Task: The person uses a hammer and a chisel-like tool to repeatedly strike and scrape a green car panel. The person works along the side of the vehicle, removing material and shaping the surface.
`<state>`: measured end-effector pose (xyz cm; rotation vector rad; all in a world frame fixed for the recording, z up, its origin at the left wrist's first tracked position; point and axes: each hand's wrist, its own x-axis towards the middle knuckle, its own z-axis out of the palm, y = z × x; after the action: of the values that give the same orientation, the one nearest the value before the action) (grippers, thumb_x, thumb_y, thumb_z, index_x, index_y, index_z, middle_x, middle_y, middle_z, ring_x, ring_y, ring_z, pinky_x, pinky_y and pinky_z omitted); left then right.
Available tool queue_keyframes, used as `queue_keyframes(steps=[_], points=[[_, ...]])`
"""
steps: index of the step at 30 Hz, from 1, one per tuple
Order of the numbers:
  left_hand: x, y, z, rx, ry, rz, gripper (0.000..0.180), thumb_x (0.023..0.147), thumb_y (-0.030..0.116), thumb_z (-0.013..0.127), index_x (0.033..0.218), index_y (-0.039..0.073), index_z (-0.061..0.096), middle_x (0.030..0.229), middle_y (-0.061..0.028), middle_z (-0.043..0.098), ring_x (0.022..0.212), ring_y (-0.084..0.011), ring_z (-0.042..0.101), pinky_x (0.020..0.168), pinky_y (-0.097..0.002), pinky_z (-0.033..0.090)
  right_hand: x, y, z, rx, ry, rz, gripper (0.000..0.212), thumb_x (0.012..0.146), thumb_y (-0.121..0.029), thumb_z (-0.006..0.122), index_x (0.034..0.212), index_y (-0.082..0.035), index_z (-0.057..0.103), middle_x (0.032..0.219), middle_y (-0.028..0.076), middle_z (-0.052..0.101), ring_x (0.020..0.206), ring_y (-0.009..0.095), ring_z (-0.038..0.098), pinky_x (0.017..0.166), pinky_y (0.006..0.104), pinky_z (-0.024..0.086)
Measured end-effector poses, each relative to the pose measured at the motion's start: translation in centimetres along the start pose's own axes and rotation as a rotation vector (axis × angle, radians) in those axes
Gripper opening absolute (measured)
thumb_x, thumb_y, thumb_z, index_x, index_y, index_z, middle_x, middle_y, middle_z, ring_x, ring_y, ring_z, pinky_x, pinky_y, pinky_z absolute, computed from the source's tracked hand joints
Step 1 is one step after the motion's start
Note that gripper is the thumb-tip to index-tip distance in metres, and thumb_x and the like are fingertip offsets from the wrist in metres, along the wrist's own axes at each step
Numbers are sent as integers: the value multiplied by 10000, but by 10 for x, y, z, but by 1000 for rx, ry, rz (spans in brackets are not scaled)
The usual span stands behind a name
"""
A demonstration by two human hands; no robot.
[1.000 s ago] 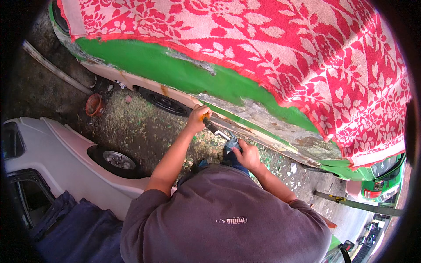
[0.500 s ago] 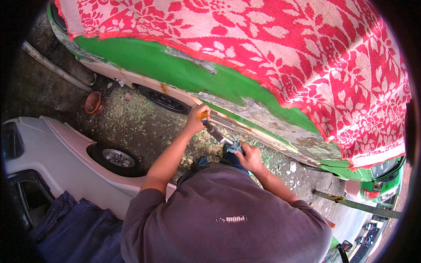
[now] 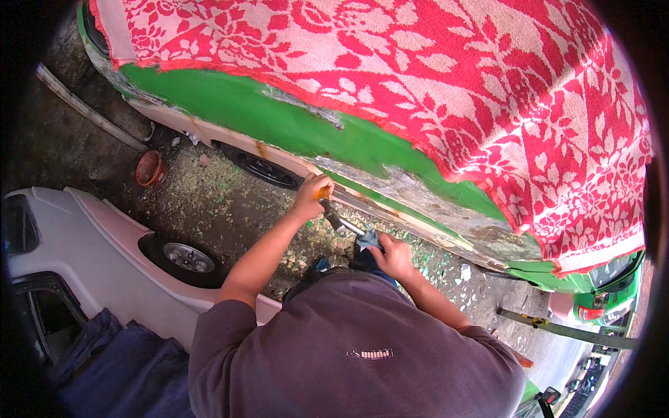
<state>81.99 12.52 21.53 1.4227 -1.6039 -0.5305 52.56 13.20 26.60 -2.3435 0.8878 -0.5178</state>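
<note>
My left hand (image 3: 311,200) is closed around a tool with an orange handle (image 3: 323,193); the tool's other end is hidden. My right hand (image 3: 394,257) grips a hammer (image 3: 351,226) by its blue-grey grip. The dark hammer head lies right by the orange handle, but I cannot tell whether they touch. Both hands are beside the lower side of a green car body (image 3: 230,104), whose paint is stripped to bare grey and cream patches along the sill.
A red and pink floral cloth (image 3: 432,90) covers the car's upper part. Paint chips (image 3: 202,184) litter the ground. An orange-red pot (image 3: 150,168) stands at the left, near a long pipe (image 3: 90,111). A pale vehicle (image 3: 104,244) is close on my left, with dark cloth (image 3: 125,362) over it.
The hammer head has shifted slightly left, closer to the orange handle. My right hand has moved a little left and toward me, while my left hand has stayed nearly in place.
</note>
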Motion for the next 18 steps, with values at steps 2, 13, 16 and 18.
queue_keyframes(steps=[2, 13, 16, 18], points=[[2, 3, 0, -24, -8, -31, 141, 737, 71, 608, 776, 105, 477, 725, -31, 561, 767, -274, 507, 746, -363, 383, 3, -4, 7, -20, -28, 6, 366, 834, -209, 707, 1138, -41, 591, 861, 189, 668, 744, 394, 658, 635, 452, 530], [-5, 3, 18, 52, 183, 20, 128, 746, 39, 620, 809, 90, 520, 774, -53, 607, 791, -297, 538, 716, -398, 434, -2, -9, -13, -30, -36, 59, 330, 853, -224, 690, 1095, -27, 581, 830, 199, 661, 698, 409, 648, 606, 468, 518], [-9, 3, 17, 11, 152, -74, 129, 750, 18, 607, 827, 81, 524, 780, -63, 611, 805, -307, 574, 704, -388, 452, -5, -8, -11, -32, -37, 53, 325, 832, -226, 708, 1064, -33, 588, 799, 191, 659, 676, 401, 647, 596, 473, 514], [-6, 5, 18, -173, 84, -193, 149, 751, -4, 598, 848, 66, 508, 791, -74, 599, 767, -275, 614, 666, -352, 462, -6, -3, -1, -62, -50, 56, 324, 816, -225, 719, 1046, -37, 590, 770, 184, 656, 662, 395, 646, 592, 475, 513]])
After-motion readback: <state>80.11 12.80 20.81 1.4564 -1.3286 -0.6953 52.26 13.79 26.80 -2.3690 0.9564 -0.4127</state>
